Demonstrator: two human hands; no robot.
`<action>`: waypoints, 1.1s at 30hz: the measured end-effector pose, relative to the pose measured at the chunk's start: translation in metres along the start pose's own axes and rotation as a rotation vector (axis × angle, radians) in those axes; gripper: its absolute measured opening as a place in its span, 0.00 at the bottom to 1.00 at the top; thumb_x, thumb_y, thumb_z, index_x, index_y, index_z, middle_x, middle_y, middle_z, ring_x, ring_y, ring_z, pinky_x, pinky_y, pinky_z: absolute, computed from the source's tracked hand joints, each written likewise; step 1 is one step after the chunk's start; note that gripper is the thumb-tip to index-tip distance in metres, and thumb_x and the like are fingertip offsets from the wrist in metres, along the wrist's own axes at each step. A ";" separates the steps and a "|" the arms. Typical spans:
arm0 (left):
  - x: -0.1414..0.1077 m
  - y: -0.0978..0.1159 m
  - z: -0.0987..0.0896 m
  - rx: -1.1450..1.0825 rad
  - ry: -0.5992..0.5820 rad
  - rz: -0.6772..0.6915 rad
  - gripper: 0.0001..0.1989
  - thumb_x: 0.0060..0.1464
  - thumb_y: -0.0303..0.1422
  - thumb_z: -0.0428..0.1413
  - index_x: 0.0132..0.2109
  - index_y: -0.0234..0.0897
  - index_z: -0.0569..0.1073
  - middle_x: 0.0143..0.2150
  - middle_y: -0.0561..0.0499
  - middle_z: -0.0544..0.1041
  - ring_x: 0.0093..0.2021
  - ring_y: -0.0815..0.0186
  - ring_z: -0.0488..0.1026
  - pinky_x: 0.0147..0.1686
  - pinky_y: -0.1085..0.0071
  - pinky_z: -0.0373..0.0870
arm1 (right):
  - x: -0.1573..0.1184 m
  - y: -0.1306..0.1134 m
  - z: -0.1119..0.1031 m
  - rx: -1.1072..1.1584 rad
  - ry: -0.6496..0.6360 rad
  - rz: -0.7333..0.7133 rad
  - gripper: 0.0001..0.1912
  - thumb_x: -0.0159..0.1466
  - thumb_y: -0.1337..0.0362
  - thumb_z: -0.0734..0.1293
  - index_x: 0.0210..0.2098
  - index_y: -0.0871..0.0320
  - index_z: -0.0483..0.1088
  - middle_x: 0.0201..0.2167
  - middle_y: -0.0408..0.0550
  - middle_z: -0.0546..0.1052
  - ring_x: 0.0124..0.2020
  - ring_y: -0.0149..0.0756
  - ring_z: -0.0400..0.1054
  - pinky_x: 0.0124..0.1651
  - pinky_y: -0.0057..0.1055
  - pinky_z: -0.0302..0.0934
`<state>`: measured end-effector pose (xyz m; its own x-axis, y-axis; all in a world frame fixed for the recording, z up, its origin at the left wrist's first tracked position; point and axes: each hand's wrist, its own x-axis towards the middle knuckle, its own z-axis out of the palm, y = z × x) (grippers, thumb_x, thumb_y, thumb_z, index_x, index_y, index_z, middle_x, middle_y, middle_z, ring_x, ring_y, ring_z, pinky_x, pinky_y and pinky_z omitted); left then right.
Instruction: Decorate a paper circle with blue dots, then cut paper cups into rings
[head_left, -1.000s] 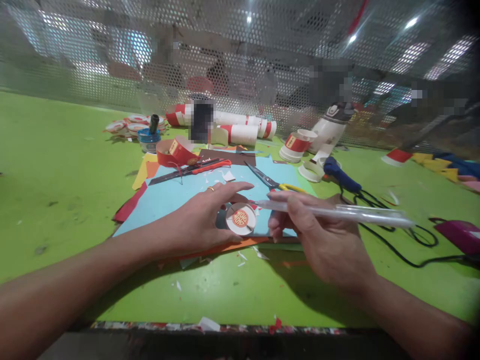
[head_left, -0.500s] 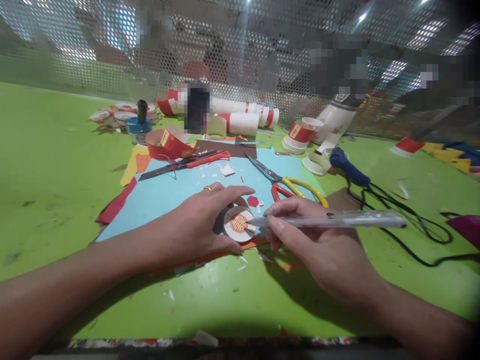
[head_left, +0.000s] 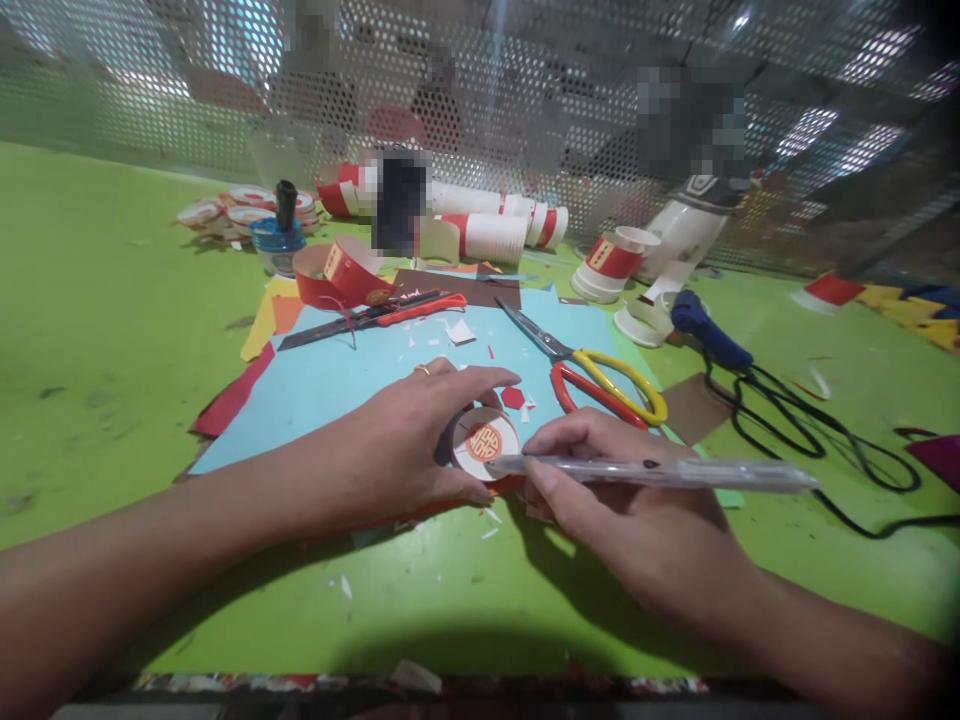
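My left hand [head_left: 420, 425] curls its thumb and fingers around a small round white paper piece [head_left: 506, 438] with an orange-red emblem in its middle. In my right hand [head_left: 622, 510] is a pen [head_left: 720, 473] with a clear barrel, pinched near its point. The tip touches or hovers just above the white face, below the emblem; I cannot tell which. Under the hands lies a light blue paper sheet [head_left: 300, 395]. A small red paper hexagon [head_left: 514, 398] and white scraps rest on it, beyond my fingers. Scissors [head_left: 592, 375] with one yellow and one red handle lie behind my right hand.
Behind are an orange-handled cutting tool [head_left: 420, 308], a red paper band [head_left: 337, 275], a blue-lidded jar [head_left: 277, 245] and stacked paper cups [head_left: 491, 238]. To the right, a blue-handled tool [head_left: 709, 330] trails a black cord. A perforated metal screen [head_left: 510, 100] backs the green table [head_left: 97, 300].
The pen tip has shifted from the emblem's right side to just below it. My left hand keeps its hold on the round piece. The whole view has shifted slightly.
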<state>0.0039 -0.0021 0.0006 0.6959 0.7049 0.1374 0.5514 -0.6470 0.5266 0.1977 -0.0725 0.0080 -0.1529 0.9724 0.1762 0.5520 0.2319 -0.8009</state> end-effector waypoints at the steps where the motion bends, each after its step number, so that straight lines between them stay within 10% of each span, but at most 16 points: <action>1: 0.000 0.000 0.000 -0.001 0.003 0.006 0.37 0.48 0.37 0.65 0.64 0.38 0.64 0.57 0.45 0.73 0.55 0.53 0.69 0.57 0.56 0.63 | 0.000 -0.001 0.000 -0.005 0.006 -0.001 0.03 0.63 0.66 0.66 0.32 0.54 0.71 0.25 0.38 0.78 0.25 0.28 0.71 0.29 0.26 0.65; 33: 0.001 -0.001 0.001 0.037 0.004 0.015 0.37 0.49 0.39 0.65 0.65 0.40 0.63 0.58 0.44 0.73 0.57 0.51 0.68 0.53 0.58 0.67 | -0.001 -0.002 -0.002 -0.019 -0.011 -0.022 0.04 0.63 0.68 0.66 0.33 0.54 0.72 0.25 0.37 0.77 0.24 0.26 0.70 0.27 0.24 0.63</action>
<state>0.0047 -0.0006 -0.0007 0.7026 0.6959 0.1486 0.5572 -0.6679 0.4934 0.1986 -0.0736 0.0105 -0.1742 0.9668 0.1871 0.5637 0.2537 -0.7861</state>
